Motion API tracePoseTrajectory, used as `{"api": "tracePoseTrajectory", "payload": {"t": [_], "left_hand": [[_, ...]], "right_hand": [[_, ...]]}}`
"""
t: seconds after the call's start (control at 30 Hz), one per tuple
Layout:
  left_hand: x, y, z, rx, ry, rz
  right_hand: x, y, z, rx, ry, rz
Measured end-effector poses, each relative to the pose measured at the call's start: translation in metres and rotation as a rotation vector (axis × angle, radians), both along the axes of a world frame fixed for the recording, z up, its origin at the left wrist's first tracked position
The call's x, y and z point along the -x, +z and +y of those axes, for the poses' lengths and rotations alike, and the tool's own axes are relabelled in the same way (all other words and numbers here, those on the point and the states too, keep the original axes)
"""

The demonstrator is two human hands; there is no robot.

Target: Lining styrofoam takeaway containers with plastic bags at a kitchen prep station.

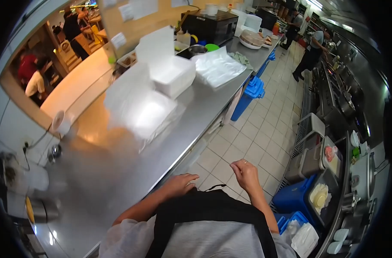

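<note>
My left hand (182, 184) hangs in front of my black apron (212, 206), beside the edge of the stainless steel counter (170, 148). Its fingers are loosely extended and it holds nothing that shows. Over the tiled floor, my right hand (245, 172) is raised with its fingers curled and a ring on one finger; whether something small is in it I cannot tell. Ahead on the counter lies an opened white box with a plastic liner (154, 113). Behind it stands a second white box (175, 74) with its lid up, and to its right lie clear plastic sheets or bags (217, 67).
A black microwave (212, 25) and a covered bowl (251, 38) stand farther along the counter. Blue bins (247, 96) are below its edge, another blue bin (289, 196) is at right. Two co-workers (315, 45) stand in the aisle near the stoves. A steel pot (42, 211) is at left.
</note>
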State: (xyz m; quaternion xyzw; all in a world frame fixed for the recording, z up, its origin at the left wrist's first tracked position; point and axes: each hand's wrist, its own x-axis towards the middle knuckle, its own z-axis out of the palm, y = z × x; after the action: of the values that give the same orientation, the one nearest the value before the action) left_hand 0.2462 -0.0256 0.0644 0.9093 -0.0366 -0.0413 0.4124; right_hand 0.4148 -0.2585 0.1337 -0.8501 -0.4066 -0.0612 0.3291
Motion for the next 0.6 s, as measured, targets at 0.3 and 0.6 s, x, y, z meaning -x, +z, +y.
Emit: {"api": "tracePoseTrajectory", "payload": {"t": [0.3, 0.6], "left_hand": [[-0.167, 0.053, 0.053, -0.014, 0.487, -0.163], [-0.317, 0.041, 0.025, 0.143, 1.090, -0.089]], "right_hand": [[-0.305, -0.009, 0.116, -0.184, 0.065, 0.086], [-0.630, -0.019, 0.415, -0.353, 0.303, -0.126]]}}
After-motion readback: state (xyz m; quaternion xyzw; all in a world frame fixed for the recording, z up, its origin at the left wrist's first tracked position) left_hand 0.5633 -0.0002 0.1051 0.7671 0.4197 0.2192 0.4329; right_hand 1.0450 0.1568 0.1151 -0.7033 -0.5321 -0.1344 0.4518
